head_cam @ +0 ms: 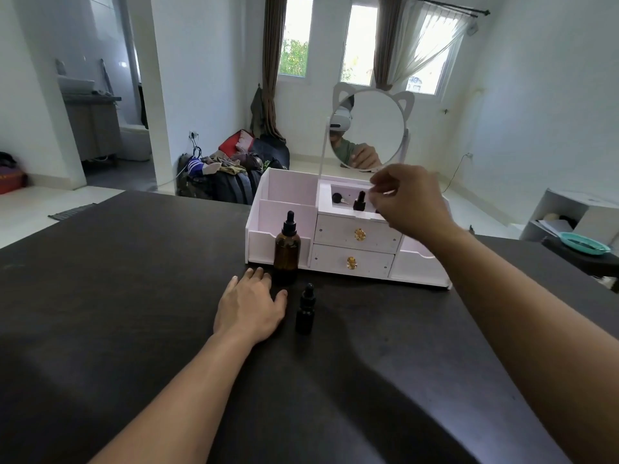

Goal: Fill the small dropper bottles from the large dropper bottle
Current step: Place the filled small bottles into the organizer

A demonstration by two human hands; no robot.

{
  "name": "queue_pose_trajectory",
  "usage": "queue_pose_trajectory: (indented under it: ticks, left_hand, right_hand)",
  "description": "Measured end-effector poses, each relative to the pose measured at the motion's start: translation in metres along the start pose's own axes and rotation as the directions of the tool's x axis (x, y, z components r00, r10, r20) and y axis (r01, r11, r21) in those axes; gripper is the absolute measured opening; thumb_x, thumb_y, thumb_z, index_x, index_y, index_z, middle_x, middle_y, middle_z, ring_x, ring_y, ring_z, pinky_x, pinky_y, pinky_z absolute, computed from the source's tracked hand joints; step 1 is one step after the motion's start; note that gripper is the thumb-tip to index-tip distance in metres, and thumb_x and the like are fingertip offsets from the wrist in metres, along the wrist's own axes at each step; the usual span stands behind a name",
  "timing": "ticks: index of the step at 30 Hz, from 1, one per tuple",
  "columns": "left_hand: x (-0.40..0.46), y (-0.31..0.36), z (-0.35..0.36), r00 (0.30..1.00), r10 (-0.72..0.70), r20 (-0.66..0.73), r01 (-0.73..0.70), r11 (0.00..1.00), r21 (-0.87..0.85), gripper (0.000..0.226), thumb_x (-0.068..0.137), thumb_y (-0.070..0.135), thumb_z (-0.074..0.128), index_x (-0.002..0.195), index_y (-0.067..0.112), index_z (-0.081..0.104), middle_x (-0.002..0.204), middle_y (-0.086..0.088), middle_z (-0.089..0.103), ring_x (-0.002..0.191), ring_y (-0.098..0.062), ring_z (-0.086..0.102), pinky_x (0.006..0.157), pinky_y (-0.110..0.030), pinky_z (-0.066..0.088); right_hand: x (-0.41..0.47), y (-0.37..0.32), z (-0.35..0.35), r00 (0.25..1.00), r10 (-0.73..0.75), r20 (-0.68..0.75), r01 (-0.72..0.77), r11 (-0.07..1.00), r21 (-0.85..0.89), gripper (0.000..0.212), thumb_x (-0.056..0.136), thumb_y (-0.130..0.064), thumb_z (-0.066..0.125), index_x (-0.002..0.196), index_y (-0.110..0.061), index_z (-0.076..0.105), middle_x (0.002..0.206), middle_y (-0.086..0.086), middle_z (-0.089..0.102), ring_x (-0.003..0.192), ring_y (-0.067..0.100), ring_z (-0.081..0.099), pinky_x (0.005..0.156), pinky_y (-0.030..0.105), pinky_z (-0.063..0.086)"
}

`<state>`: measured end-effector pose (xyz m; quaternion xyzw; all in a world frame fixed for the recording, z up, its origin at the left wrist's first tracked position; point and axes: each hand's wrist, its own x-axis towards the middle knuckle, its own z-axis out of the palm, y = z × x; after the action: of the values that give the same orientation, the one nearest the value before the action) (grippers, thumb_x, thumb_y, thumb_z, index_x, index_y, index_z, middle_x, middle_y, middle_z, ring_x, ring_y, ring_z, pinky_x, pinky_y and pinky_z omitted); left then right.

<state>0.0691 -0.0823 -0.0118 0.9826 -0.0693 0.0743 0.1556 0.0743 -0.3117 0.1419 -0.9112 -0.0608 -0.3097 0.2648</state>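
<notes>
A large amber dropper bottle [286, 251] with a black cap stands on the dark table [134, 296], just in front of the white organizer [284, 195]. A small black dropper bottle [305, 311] stands nearer to me. My left hand [250, 306] lies flat on the table beside both bottles, fingers apart, holding nothing. My right hand [407, 199] hovers over the organizer's top compartment with fingers curled downward; I cannot see anything in it. Inside that compartment stand another small black bottle [359, 202] and a loose black dropper bulb [337, 198].
The organizer has two drawers with gold knobs [359, 234] and a round cat-ear mirror [368, 128] behind it. A teal dish [584, 243] sits on a side surface at the right. Bags are piled on the floor beyond the table.
</notes>
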Motion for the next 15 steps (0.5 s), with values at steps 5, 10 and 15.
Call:
queue_pose_trajectory:
  ticks: [5,10,15]
  left_hand:
    - [-0.002,0.001,-0.001,1.0,-0.007,0.017,0.007,1.0,0.015,0.06,0.099,0.048,0.033,0.15,0.015,0.031,0.159,-0.002,0.026,0.148,-0.018,0.017,0.121,-0.038,0.014]
    - [-0.004,0.001,-0.003,1.0,-0.015,0.013,0.015,1.0,-0.002,0.059,0.1,0.046,0.033,0.15,0.016,0.032,0.159,-0.002,0.026,0.148,-0.017,0.016,0.121,-0.037,0.012]
    - [-0.004,0.002,-0.003,1.0,-0.013,0.015,0.013,1.0,-0.023,0.059,0.099,0.047,0.035,0.15,0.016,0.031,0.158,-0.002,0.027,0.148,-0.018,0.018,0.121,-0.038,0.013]
  right_hand:
    - [-0.064,-0.023,0.007,0.897,-0.12,0.425,0.051,0.984,0.172,0.029,0.081,-0.008,0.075,0.108,-0.015,0.069,0.102,-0.001,0.074,0.085,0.006,0.071,0.079,0.025,0.06]
    - [-0.091,-0.029,0.03,0.801,-0.147,0.581,0.037,0.98,0.197,0.051,0.08,-0.015,0.078,0.127,-0.021,0.06,0.118,-0.005,0.067,0.093,0.006,0.069,0.087,0.028,0.058]
    - [-0.095,-0.031,0.039,0.78,-0.173,0.601,0.08,0.981,0.178,0.046,0.083,-0.022,0.076,0.126,-0.024,0.061,0.118,-0.003,0.067,0.099,0.007,0.066,0.092,0.03,0.056]
